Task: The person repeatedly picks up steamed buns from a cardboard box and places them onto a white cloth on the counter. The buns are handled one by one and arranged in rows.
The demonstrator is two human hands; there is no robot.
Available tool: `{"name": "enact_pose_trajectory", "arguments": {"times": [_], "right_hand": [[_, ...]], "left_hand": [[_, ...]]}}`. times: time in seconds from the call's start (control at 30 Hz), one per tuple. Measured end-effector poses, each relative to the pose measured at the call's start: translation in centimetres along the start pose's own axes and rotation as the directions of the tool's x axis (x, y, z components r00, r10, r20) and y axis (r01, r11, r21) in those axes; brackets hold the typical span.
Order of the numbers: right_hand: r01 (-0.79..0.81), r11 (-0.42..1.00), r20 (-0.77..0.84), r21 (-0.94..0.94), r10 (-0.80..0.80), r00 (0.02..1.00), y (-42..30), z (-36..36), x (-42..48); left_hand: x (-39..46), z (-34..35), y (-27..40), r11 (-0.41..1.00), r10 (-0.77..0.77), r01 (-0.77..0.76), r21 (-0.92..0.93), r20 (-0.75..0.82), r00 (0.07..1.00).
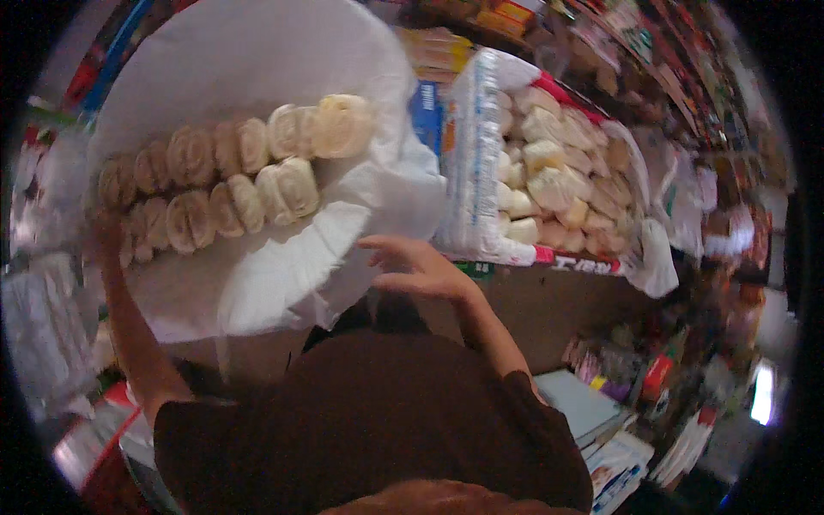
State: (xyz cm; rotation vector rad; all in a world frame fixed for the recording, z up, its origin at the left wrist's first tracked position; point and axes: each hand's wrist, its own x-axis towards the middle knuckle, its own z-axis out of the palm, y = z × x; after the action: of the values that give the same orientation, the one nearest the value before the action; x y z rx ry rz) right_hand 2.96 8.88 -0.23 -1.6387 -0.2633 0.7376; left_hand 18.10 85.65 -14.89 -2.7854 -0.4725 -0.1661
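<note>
Two rows of pale steamed rolls [190, 154], spiral-shaped and touching side by side, lie on a white cloth [257, 51] that looks spread over a wide round tray or basket. My left hand [108, 235] is at the left end of the rows, beside or against the last rolls. It is dark and blurred, so its fingers cannot be made out. Over the near right edge of the cloth hovers my right hand [418, 265], fingers apart and holding nothing. Just in front of it the cloth is bunched in folds.
To the right stands an open printed plastic sack [473, 161] filled with pale bun-like pieces [560, 174]. A blue box [426, 116] sits between sack and cloth. Knotted white plastic bags [656, 257] hang at the sack's right. A light grey flat box [579, 402] is at lower right.
</note>
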Motion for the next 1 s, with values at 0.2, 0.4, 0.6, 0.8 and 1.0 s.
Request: {"name": "enact_pose_trajectory", "arguments": {"times": [0.2,0.4,0.6,0.8,1.0], "right_hand": [[0.017,0.997,-0.111,-0.073,-0.025,0.993,0.5,-0.7,-1.7],[0.116,0.974,-0.298,-0.195,-0.172,0.939,-1.7,-5.3,-5.9],[-0.334,0.801,-0.835,-0.498,-0.339,0.433,5.1,-17.8,-12.7],[-0.473,0.63,-0.784,-0.616,-0.43,0.447,16.5,-28.1,-17.9],[-0.624,0.428,-0.756,-0.654,-0.342,0.558,9.3,-21.9,-16.0]], "left_hand": [[3.5,0.9,-1.6,0.988,0.132,-0.126,-0.092,0.059,0.989],[4.5,-6.2,-1.1,0.779,0.036,-0.001,-0.627,0.044,0.998],[-4.2,-17.9,17.0,0.753,0.107,-0.327,-0.571,-0.383,0.917],[-12.2,-32.9,41.9,0.244,0.467,-0.522,-0.817,-0.373,0.802],[-20.6,-41.4,60.7,-0.156,0.738,-0.519,-0.841,-0.448,0.505]]}}
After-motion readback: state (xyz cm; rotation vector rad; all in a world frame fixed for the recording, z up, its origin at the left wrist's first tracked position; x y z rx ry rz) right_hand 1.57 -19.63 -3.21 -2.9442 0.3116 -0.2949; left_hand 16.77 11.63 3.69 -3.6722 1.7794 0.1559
